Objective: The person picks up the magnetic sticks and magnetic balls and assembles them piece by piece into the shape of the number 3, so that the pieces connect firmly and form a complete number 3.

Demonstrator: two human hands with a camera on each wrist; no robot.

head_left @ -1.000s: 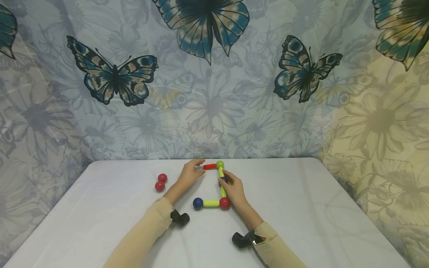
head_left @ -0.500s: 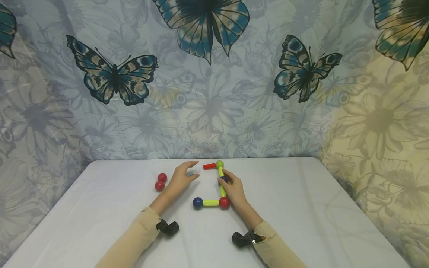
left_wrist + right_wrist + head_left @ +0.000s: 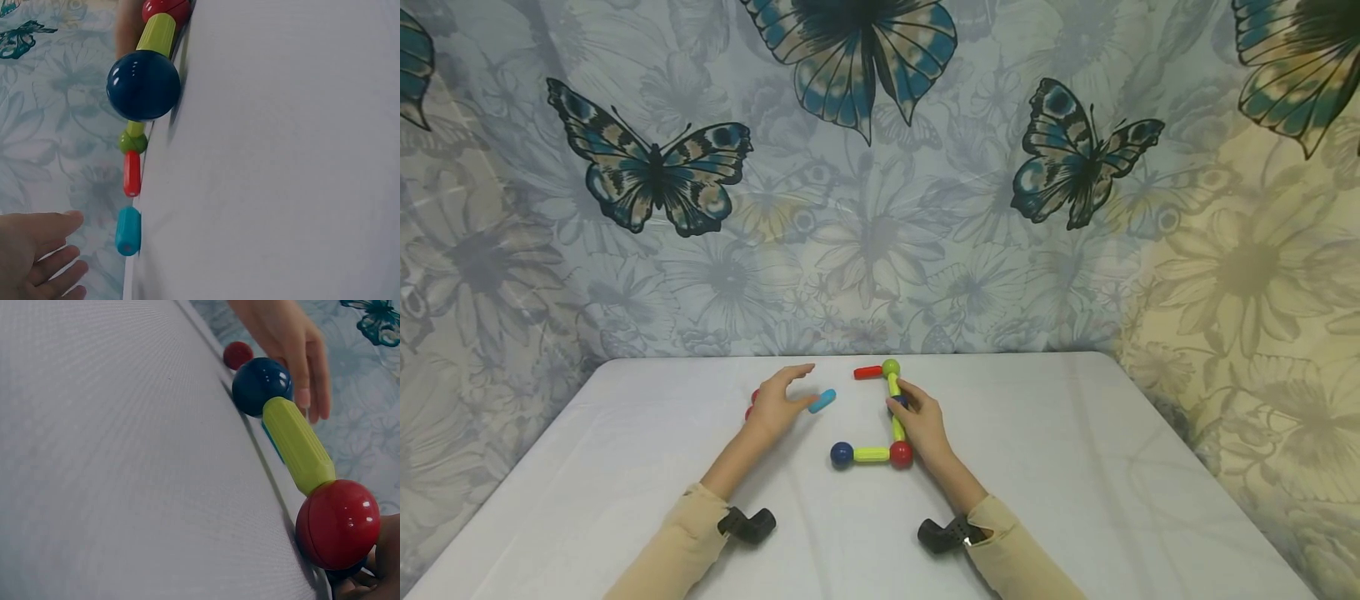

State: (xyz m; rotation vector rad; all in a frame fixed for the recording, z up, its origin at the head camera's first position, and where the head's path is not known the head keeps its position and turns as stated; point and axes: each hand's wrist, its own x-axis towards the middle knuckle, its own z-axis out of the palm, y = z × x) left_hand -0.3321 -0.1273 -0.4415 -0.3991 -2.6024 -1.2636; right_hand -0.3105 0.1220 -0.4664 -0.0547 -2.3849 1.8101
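My left hand (image 3: 777, 405) hovers with spread, relaxed fingers over two red balls, which it mostly hides in the head view. Just off its thumb lies a light blue rod (image 3: 822, 401), loose on the table. My right hand (image 3: 925, 423) pinches the dark blue ball (image 3: 897, 405) in the middle of a chain of magnetic rods and balls. From that ball, yellow-green rods run to a green ball (image 3: 891, 367) at the back and a red ball (image 3: 901, 454) in front. A red rod (image 3: 868, 372) sticks out left from the green ball.
A yellow-green rod (image 3: 872, 455) joins the front red ball to another dark blue ball (image 3: 842, 454) on its left. All of it lies on a white table (image 3: 1037, 467). Behind the table hangs a butterfly-patterned cloth (image 3: 880, 250).
My left hand has drawn back left from beside the red rod, leaving the light blue rod on the table and now covering the red balls. The right hand stays on the chain.
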